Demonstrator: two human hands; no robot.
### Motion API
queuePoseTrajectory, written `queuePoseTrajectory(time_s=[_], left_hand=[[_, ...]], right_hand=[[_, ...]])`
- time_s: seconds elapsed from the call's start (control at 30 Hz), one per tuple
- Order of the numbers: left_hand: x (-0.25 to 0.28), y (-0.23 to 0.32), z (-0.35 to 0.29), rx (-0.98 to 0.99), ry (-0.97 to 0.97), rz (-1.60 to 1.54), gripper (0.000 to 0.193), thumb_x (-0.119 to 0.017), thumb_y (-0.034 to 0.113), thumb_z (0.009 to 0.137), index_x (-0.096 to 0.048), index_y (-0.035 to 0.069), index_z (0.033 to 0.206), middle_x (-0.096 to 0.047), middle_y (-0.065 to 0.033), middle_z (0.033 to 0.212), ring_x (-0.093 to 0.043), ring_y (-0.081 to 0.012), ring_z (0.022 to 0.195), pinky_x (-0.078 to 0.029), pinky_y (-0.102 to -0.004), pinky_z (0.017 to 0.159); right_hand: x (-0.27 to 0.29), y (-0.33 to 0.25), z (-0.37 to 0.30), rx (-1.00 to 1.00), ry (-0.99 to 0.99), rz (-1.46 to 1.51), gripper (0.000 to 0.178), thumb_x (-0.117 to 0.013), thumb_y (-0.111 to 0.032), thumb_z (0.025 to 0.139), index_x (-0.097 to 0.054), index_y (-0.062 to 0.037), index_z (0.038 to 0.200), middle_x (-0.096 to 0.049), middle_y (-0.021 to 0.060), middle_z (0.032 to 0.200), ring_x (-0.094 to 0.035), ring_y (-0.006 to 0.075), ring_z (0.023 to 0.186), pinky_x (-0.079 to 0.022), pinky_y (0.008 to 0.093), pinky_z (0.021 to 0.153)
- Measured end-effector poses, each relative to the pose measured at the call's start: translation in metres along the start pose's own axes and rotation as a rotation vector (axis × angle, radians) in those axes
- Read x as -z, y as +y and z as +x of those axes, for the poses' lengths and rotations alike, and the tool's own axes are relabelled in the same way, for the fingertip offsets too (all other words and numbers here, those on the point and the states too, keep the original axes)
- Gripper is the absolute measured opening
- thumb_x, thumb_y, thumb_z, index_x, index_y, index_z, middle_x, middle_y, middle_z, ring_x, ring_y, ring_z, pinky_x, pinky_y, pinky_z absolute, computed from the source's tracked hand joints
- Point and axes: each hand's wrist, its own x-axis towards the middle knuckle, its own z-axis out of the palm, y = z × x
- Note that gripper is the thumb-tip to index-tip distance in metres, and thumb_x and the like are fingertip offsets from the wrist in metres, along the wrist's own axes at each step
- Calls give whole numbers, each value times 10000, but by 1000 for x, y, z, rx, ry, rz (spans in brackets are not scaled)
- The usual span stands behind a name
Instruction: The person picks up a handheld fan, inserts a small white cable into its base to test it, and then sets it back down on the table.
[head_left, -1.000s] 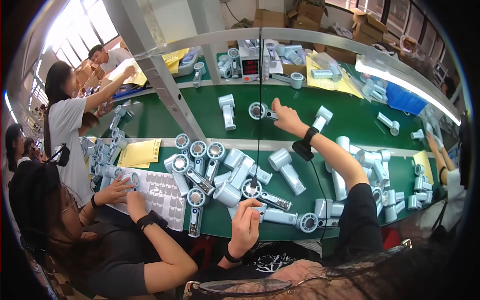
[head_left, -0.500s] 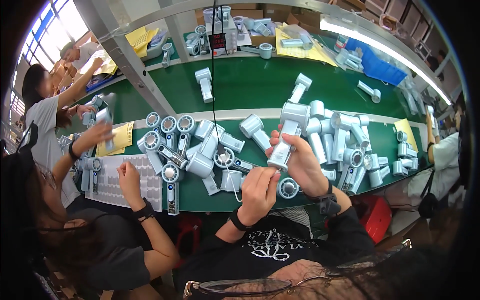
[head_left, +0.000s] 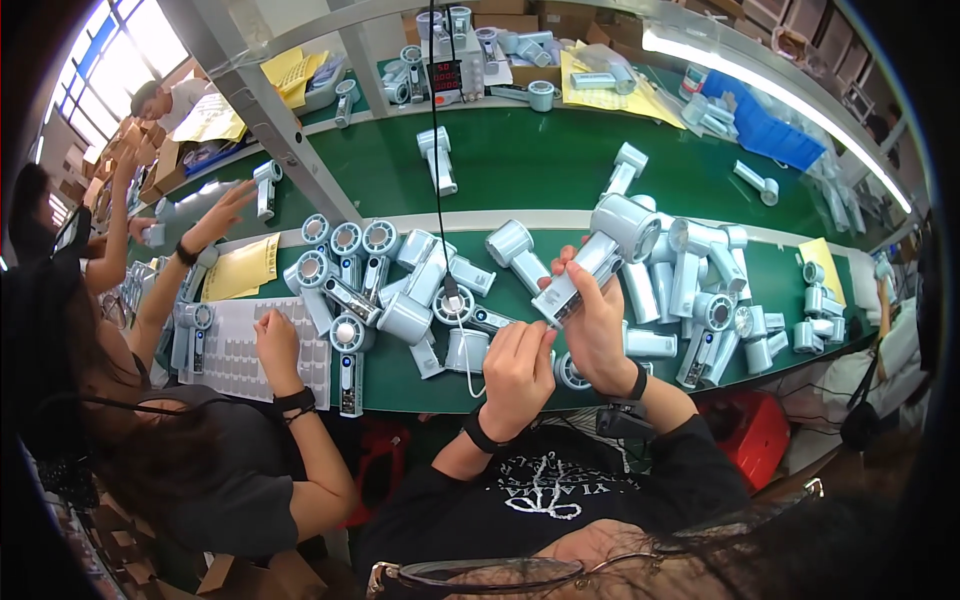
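Note:
My right hand (head_left: 596, 335) is wrapped round the handle of a pale blue handheld fan (head_left: 626, 226), its round head tilted up and away to the right. Beside the handle's lower end, my left hand (head_left: 518, 368) is closed in a pinch. A white cable (head_left: 474, 372) hangs from a black connector (head_left: 450, 288) and curves into the left hand; its tip is hidden by the fingers. Left of my hands lies a heap of similar fans (head_left: 405, 318), some with the handle's inner board showing. Another pile of fans (head_left: 684, 280) lies just right of the held one.
A black cord (head_left: 437, 200) hangs down over the green bench (head_left: 520, 150). A co-worker's fist (head_left: 278, 340) rests above a sheet of grey stickers (head_left: 240, 350) at the left. A blue bin (head_left: 765, 125) stands far right; a red stool (head_left: 742, 430) is below the bench.
The fan in my right hand has turned, its head swinging right and its handle now lying more slanted. My left hand stays pinched near its end. The co-worker's far hand has released a fan.

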Motion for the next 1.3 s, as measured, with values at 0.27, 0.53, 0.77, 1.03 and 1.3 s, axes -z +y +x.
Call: queuePoseTrajectory(time_s=[0.27,0.53,0.77,1.03,1.3], left_hand=[[7,-10,8,-42,-61,58,61,-615,-39,803,-579,-42,852,-532,-155,713,-523,-331,629,-403,-397,551],[17,-30,-3,132,-163,-139,95,-626,-22,797,-571,-45,872,-560,-163,809,-550,-343,731,-433,-384,625],[45,-58,17,64,188,-61,198,-676,74,819,-592,-83,906,-590,-212,1103,-617,-288,855,-491,-332,706],[76,-88,5,644,331,-729,255,-563,138,934,-646,-97,880,-634,-185,1094,-632,-169,834,-407,-216,599],[77,-94,1,631,348,-696,212,-587,87,913,-643,-116,890,-630,-188,1097,-591,-128,747,-411,-208,585]], right_hand=[[-10,4,4,70,-23,-158,414,-537,-35,907,-331,-54,1265,-508,68,1062,-530,137,958,-489,329,843],[-11,19,6,119,-140,-214,453,-527,-30,911,-293,-43,1299,-494,81,1081,-523,145,1001,-477,335,876],[-27,-18,51,143,-944,-761,444,-541,-81,918,-341,0,1307,-502,157,1159,-513,233,1106,-429,367,955],[-44,16,242,110,-885,-1934,477,-494,-360,949,-373,-236,1393,-600,198,1088,-616,362,907,-478,461,798],[24,103,328,215,-850,-1804,320,-586,-418,877,-578,-180,1093,-645,188,824,-622,376,803,-483,462,713]])
